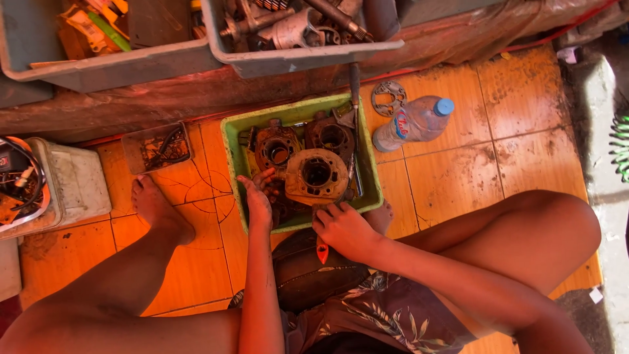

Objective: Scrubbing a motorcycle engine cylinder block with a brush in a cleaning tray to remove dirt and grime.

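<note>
I sit on an orange tiled floor with a green plastic tub between my feet. Inside lie several rusty, oily engine parts, among them a round cylinder block with a central bore and two other bored castings. My left hand reaches into the tub's near left side, fingers touching the parts beside the cylinder block. My right hand rests at the tub's near edge, closed on a small tool with an orange-red handle that pokes out below it.
A clear plastic bottle with a blue cap lies right of the tub, a round metal gasket plate behind it. Two grey bins of parts sit on a ledge beyond. A small tray of bits and a white container stand left.
</note>
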